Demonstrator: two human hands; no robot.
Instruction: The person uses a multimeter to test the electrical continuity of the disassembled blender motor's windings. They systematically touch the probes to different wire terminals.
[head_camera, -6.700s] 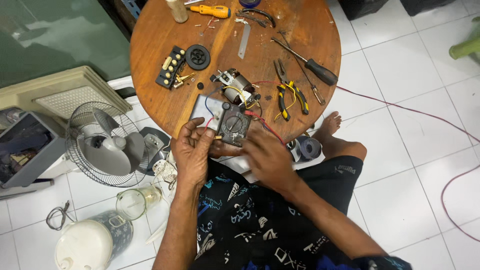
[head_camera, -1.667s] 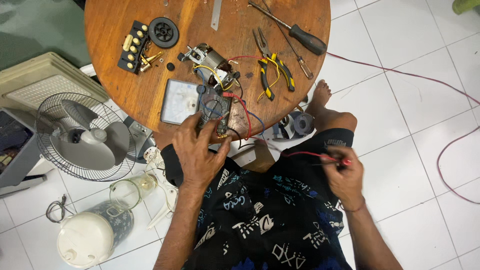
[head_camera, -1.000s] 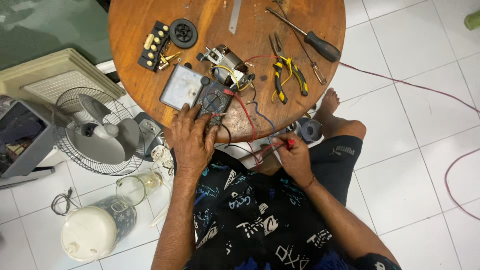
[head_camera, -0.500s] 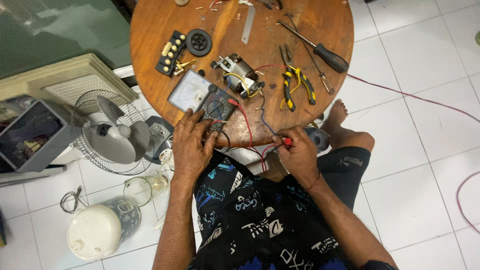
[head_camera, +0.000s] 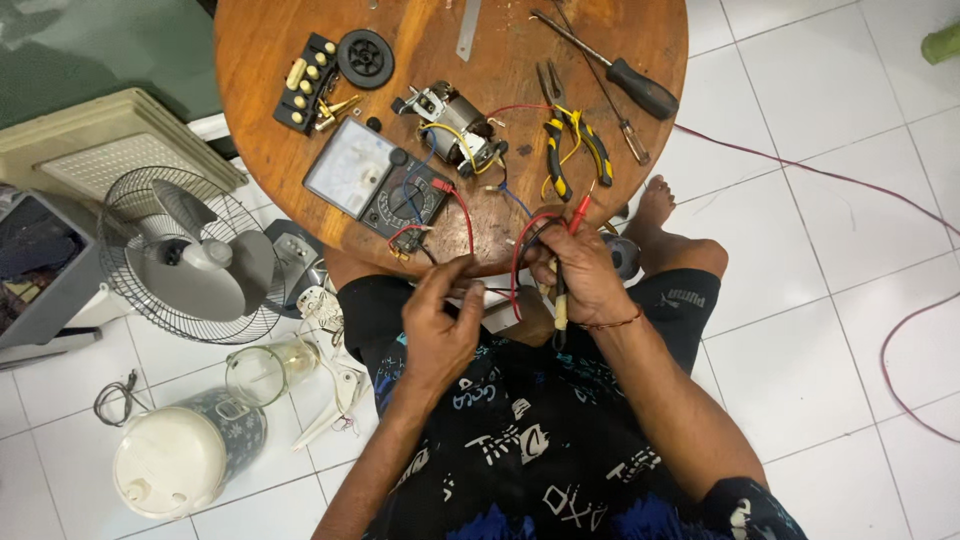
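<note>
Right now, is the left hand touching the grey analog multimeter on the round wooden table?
Apart. The head view shows the left hand below the table edge, bare wood before the multimeter.

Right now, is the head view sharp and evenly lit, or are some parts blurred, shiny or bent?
Head view: sharp at the centre, so the right hand with its red probe and the left hand read clearly; soft, even light with faint shadows; a mild sheen on the wooden table and the white floor tiles; the tile lines curve slightly toward the edges.

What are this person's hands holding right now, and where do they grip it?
The right hand holds the meter's test probes by their handles, red tip pointing up. The left hand pinches the thin test leads between its fingertips.
</note>
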